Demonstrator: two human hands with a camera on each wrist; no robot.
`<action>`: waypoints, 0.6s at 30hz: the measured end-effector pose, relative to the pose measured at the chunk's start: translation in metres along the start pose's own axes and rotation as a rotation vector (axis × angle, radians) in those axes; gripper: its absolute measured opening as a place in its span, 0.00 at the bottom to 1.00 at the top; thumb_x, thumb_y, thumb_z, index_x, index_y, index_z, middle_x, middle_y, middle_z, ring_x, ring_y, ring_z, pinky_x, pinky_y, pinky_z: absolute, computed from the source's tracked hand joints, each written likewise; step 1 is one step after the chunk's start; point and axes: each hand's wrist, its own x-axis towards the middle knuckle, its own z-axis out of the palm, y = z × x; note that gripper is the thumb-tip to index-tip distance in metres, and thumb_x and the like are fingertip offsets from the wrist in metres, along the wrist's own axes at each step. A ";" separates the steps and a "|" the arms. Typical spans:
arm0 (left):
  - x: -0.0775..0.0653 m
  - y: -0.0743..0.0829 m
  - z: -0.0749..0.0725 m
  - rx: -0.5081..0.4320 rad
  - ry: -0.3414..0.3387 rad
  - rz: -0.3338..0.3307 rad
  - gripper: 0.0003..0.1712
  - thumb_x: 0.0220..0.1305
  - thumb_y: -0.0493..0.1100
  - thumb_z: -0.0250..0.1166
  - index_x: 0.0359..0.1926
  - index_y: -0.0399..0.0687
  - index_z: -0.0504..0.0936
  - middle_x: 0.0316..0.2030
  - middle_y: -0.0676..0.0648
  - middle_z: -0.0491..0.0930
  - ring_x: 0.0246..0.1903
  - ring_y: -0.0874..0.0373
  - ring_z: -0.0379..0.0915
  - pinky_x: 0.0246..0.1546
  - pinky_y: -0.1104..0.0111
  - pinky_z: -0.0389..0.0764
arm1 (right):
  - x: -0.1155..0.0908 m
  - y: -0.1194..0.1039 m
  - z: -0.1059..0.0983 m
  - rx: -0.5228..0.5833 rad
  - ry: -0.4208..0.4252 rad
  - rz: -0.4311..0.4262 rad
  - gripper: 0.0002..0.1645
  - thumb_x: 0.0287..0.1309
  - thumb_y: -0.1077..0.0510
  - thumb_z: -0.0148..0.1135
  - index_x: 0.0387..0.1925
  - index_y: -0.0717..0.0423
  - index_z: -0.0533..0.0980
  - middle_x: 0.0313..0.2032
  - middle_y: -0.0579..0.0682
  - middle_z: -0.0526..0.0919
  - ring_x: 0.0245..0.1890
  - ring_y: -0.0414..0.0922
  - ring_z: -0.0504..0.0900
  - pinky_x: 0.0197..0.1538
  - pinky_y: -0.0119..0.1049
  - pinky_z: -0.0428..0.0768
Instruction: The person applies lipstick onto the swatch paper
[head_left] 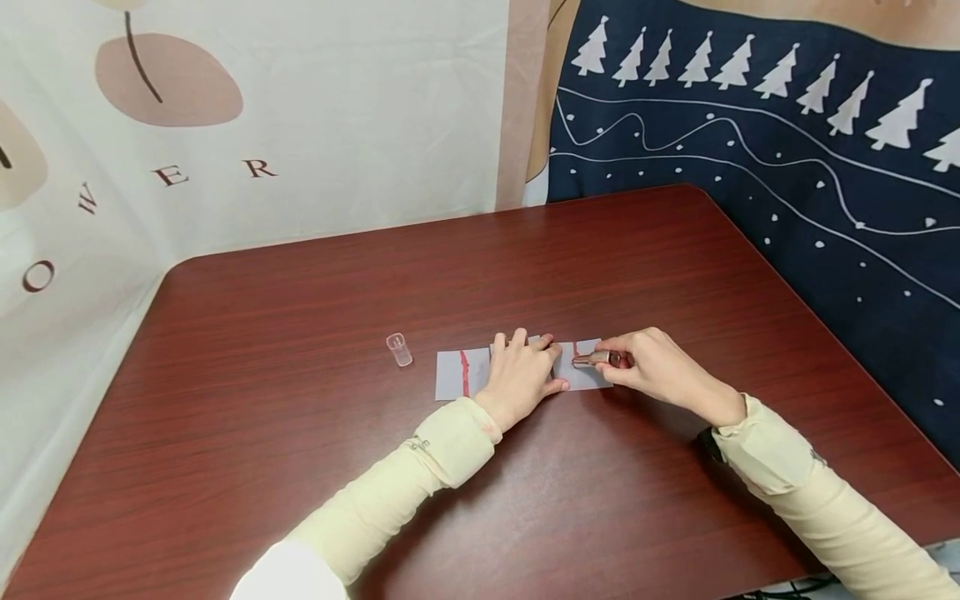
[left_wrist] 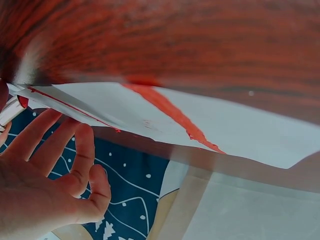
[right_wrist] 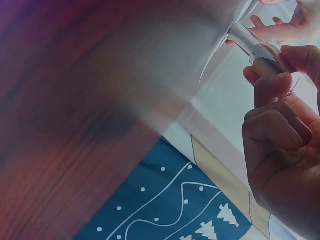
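A lipstick (head_left: 597, 358) is pinched in my right hand (head_left: 663, 367), its tip down at a red mark on the right-hand white paper piece (head_left: 588, 379). The right wrist view shows my thumb and fingers around the shiny tube (right_wrist: 245, 37). With fingers spread, my left hand (head_left: 519, 377) rests on the paper in the middle, covering much of it. Left of that hand lies another white paper piece (head_left: 450, 377) bearing a wavy red stroke (head_left: 465, 372). In the left wrist view, a broad red stroke (left_wrist: 170, 112) crosses the white paper.
A clear plastic cap (head_left: 400, 350) lies to the left of the papers. The brown wooden table (head_left: 300, 317) extends around everything. Behind it hang a pale cloth (head_left: 360, 108) and, at the right, a dark blue cloth with white trees (head_left: 750, 150).
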 end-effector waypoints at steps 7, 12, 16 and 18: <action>0.000 0.000 -0.001 0.001 -0.005 -0.002 0.29 0.45 0.66 0.57 0.48 0.60 0.75 0.51 0.55 0.70 0.38 0.55 0.61 0.33 0.62 0.56 | 0.000 -0.001 0.000 -0.003 -0.010 0.009 0.12 0.45 0.56 0.61 0.32 0.57 0.79 0.14 0.37 0.69 0.14 0.33 0.65 0.18 0.26 0.65; -0.001 0.000 -0.002 0.001 -0.006 0.002 0.29 0.45 0.66 0.57 0.47 0.59 0.75 0.51 0.55 0.70 0.38 0.54 0.61 0.33 0.62 0.56 | -0.002 -0.001 0.001 0.008 -0.004 0.009 0.12 0.45 0.56 0.61 0.33 0.57 0.79 0.14 0.37 0.69 0.14 0.33 0.64 0.18 0.26 0.64; -0.001 0.001 -0.001 0.007 0.004 0.007 0.29 0.45 0.66 0.57 0.47 0.59 0.75 0.51 0.55 0.71 0.38 0.55 0.62 0.33 0.62 0.56 | -0.002 -0.001 0.001 0.009 -0.001 0.008 0.12 0.45 0.56 0.61 0.33 0.58 0.79 0.14 0.37 0.70 0.14 0.33 0.64 0.17 0.26 0.64; -0.001 0.001 -0.001 0.008 0.006 0.009 0.29 0.45 0.66 0.57 0.47 0.59 0.75 0.51 0.54 0.71 0.38 0.55 0.62 0.33 0.62 0.56 | -0.002 -0.001 0.001 0.006 0.001 0.008 0.12 0.44 0.56 0.61 0.33 0.58 0.79 0.14 0.37 0.70 0.14 0.33 0.64 0.17 0.26 0.64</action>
